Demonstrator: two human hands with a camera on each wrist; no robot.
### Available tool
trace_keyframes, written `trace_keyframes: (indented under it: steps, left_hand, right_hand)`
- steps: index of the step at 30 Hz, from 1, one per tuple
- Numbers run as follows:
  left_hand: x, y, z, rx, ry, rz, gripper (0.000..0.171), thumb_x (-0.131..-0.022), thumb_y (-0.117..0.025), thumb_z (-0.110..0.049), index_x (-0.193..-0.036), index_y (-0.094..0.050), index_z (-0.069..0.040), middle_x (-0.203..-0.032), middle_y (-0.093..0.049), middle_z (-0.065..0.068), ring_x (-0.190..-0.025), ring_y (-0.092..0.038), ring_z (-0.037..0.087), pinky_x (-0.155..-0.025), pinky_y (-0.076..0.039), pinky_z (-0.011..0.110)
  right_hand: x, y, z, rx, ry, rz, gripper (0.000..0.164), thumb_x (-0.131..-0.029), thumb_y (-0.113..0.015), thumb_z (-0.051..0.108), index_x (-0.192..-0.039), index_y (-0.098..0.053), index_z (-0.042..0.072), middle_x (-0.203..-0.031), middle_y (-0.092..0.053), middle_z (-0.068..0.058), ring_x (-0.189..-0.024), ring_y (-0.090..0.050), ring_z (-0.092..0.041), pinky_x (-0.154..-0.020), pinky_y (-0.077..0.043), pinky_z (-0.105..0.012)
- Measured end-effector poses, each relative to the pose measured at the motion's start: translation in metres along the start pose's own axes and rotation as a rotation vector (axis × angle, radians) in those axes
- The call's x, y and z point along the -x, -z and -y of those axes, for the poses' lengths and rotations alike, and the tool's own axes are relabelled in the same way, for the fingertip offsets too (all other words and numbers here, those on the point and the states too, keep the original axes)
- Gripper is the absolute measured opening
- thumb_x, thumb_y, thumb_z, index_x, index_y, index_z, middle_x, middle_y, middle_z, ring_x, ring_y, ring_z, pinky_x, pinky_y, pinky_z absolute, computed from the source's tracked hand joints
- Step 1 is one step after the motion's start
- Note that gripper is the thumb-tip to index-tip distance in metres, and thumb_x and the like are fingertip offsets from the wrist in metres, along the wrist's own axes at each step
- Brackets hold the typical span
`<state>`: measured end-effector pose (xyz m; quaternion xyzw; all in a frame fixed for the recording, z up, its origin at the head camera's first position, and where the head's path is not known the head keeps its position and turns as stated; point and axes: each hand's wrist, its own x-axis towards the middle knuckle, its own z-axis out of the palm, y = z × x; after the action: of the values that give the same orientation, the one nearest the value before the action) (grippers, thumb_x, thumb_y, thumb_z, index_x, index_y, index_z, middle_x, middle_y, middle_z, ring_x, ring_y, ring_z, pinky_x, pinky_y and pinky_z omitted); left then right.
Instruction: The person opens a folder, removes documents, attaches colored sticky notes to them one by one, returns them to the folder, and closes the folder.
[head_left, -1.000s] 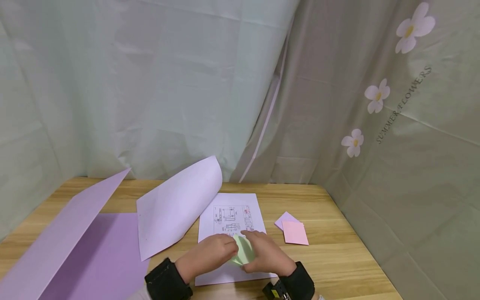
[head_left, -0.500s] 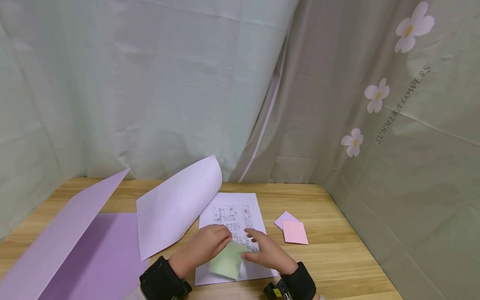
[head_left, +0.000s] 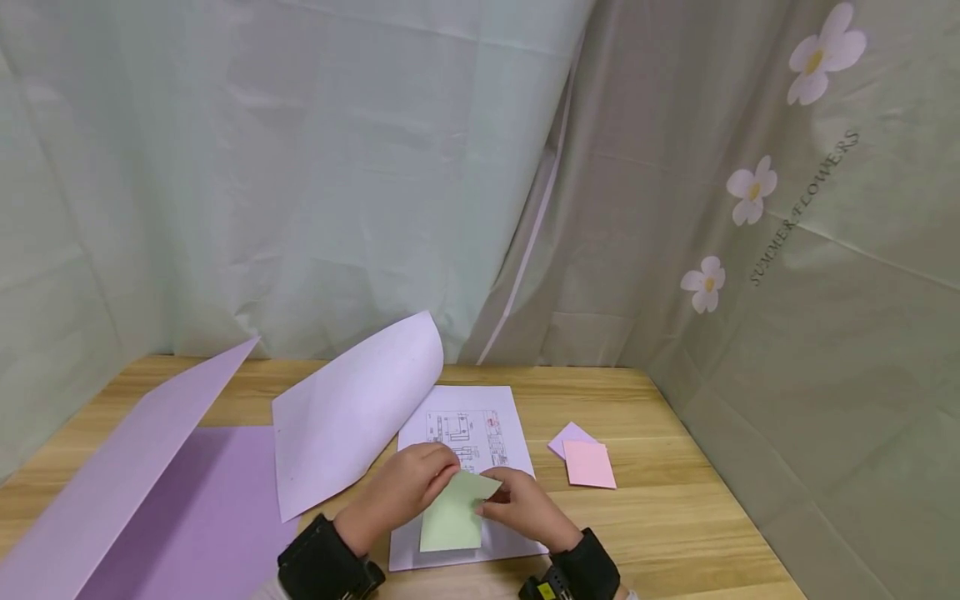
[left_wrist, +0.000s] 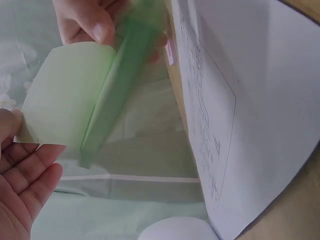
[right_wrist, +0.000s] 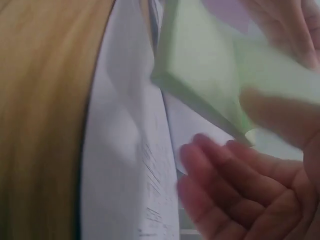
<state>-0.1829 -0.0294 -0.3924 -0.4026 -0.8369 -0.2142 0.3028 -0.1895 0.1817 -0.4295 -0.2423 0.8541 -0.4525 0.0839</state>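
A pad of light green sticky notes is held over a printed sheet that carries a technical drawing. My left hand pinches the pad's top left corner between thumb and fingers. At the opposite edge, my right hand pinches the green paper. The left wrist view shows a pale green leaf standing away from the darker, blurred rest of the pad. In the right wrist view, the right thumb lies over the green paper, and the pad's thick edge shows.
Pink notes overlap lilac notes on the wooden table at right. A large curled white sheet rises behind the left hand. An open purple folder stands at far left. Curtains enclose the table's back and sides.
The green pad, first tilted between both hands, has come down and left, with its face turned to view. My right fingers, spread half a second ago, have closed on its right edge.
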Motion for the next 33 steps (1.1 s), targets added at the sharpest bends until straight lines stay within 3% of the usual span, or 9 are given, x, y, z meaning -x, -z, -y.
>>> trace_keyframes:
  steps: [5,10,15,23,33]
  left_hand:
    - [0.000,0.000,0.001,0.017,-0.002,-0.049,0.010,-0.076,-0.068,-0.011,-0.082,-0.061,-0.012,-0.075,-0.060,-0.007,-0.069,-0.056,0.005,-0.064,-0.049,0.019]
    - [-0.001,0.001,0.004,-0.009,0.014,-0.127,0.014,-0.072,-0.071,-0.009,-0.080,-0.061,-0.012,-0.075,-0.061,-0.005,-0.070,-0.058,0.006,-0.064,-0.049,0.020]
    - [0.000,0.001,0.006,-0.031,0.046,-0.186,0.016,-0.069,-0.073,-0.004,-0.079,-0.061,-0.008,-0.074,-0.061,-0.003,-0.069,-0.058,0.008,-0.064,-0.050,0.022]
    - [0.001,0.001,0.015,-0.055,0.093,-0.324,0.020,-0.064,-0.073,0.002,-0.079,-0.060,-0.003,-0.071,-0.059,0.002,-0.066,-0.058,0.012,-0.060,-0.050,0.025]
    - [0.001,0.009,0.024,-0.036,0.202,-0.387,0.016,-0.067,-0.071,0.003,-0.078,-0.061,-0.001,-0.073,-0.062,0.005,-0.070,-0.061,0.018,-0.061,-0.051,0.028]
  right_hand:
    - [-0.001,-0.004,-0.002,-0.097,0.025,-0.066,0.022,-0.080,-0.066,0.014,-0.095,-0.059,0.000,-0.083,-0.064,-0.001,-0.067,-0.060,-0.003,-0.057,-0.050,-0.020]
    - [-0.003,-0.007,-0.001,-0.149,-0.045,-0.095,0.016,-0.078,-0.064,0.003,-0.092,-0.059,-0.003,-0.073,-0.064,-0.010,-0.064,-0.061,-0.007,-0.056,-0.049,-0.019]
    - [-0.003,-0.007,0.002,-0.139,-0.069,-0.113,0.008,-0.077,-0.064,-0.001,-0.081,-0.058,-0.004,-0.072,-0.063,-0.012,-0.063,-0.058,-0.006,-0.055,-0.046,-0.016]
    - [-0.003,-0.004,0.000,-0.082,-0.062,-0.137,0.009,-0.076,-0.064,-0.002,-0.083,-0.059,-0.004,-0.072,-0.063,-0.009,-0.063,-0.057,-0.004,-0.056,-0.047,-0.016]
    - [0.000,0.001,-0.006,-0.052,-0.081,-0.165,0.009,-0.074,-0.065,-0.003,-0.080,-0.058,-0.005,-0.067,-0.062,-0.009,-0.060,-0.056,-0.005,-0.052,-0.044,-0.017]
